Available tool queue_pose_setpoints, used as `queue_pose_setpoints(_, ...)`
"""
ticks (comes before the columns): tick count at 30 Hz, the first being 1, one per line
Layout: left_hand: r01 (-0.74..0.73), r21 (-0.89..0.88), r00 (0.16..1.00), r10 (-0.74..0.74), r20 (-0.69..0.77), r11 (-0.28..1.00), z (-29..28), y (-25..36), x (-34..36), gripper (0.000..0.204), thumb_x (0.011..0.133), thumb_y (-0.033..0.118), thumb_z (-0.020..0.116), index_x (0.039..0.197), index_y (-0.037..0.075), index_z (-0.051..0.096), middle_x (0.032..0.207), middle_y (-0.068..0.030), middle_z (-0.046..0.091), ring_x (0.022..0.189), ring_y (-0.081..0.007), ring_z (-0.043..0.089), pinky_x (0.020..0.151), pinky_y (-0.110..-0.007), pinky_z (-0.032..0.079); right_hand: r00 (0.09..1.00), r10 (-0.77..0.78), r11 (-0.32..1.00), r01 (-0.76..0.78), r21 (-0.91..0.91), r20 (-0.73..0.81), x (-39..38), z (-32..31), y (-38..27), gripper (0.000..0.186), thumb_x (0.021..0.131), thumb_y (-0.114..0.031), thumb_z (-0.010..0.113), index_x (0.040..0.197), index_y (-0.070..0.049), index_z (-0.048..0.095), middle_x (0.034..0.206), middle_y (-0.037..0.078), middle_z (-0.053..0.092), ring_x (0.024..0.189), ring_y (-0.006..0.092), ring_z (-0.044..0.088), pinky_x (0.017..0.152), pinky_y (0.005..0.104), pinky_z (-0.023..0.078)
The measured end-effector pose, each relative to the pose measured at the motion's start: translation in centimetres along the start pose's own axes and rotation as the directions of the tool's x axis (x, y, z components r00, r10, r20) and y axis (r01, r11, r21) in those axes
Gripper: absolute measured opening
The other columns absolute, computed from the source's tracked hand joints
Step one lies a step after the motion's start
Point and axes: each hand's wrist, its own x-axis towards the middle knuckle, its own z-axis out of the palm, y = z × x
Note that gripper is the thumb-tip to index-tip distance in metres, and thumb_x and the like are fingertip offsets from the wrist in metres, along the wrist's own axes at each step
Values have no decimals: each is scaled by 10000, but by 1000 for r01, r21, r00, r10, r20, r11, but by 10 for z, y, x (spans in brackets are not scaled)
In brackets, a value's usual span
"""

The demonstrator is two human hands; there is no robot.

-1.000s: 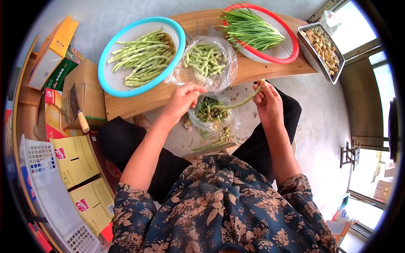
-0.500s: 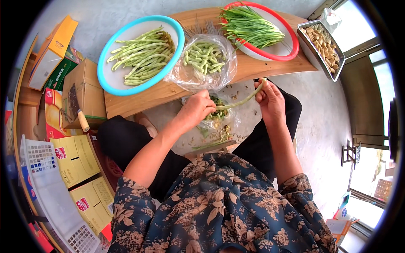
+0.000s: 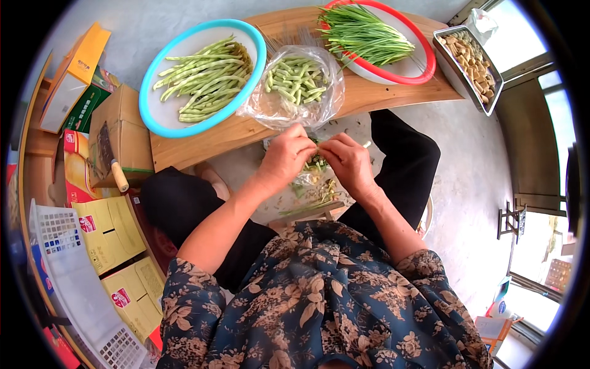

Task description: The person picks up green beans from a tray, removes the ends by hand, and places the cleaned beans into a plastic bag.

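My left hand (image 3: 286,154) and my right hand (image 3: 349,161) meet over the gap between my knees. Their fingers are pinched together on a green bean (image 3: 367,144), mostly hidden by my hands, with a pale end poking out past the right one. Just beyond, on the table, a clear plastic bag (image 3: 261,112) holds short bean pieces (image 3: 297,80). Long whole green beans (image 3: 206,80) lie in a blue-rimmed white basin (image 3: 145,104) to the left. Below my hands, a bag of green trimmings (image 3: 316,165) is partly covered.
A red-rimmed basin (image 3: 424,72) holds long green stalks (image 3: 372,38) on the wooden table (image 3: 393,95). At far right is a metal tray (image 3: 490,109) of tan pieces. Cartons (image 3: 110,234), a wooden-handled knife (image 3: 120,176) and a white plastic basket (image 3: 74,277) crowd the left.
My right hand has come left and in to meet my left hand. The bean, earlier stretched between the two hands, is now mostly covered by them.
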Motion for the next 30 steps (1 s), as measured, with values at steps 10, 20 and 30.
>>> queue_pose_setpoints(10,549,-408,834,-510,210,730,28,-48,-11,143,857,112,607,897,0,688,770,-33,609,645,-92,532,574,-241,418,735,666,175,-319,931,126,-11,-1,32,197,929,-169,582,1005,6,632,855,39,637,629,79,500,613,206,420)
queue_pose_setpoints(20,362,98,931,-364,-2,927,60,-102,-15,357,867,118,586,1218,54,583,1156,-128,610,979,-212,611,863,-313,469,673,716,-186,-71,980,184,-24,-37,74,223,936,-162,571,1063,21,575,924,85,622,643,92,532,607,216,451)
queue_pose_setpoints(30,225,-249,968,-188,163,942,41,-11,8,254,822,183,713,1033,44,693,874,-9,564,723,-82,532,635,-247,443,615,712,-459,40,887,341,-29,-18,79,167,947,-142,547,1043,-6,556,913,75,605,641,101,522,587,231,441)
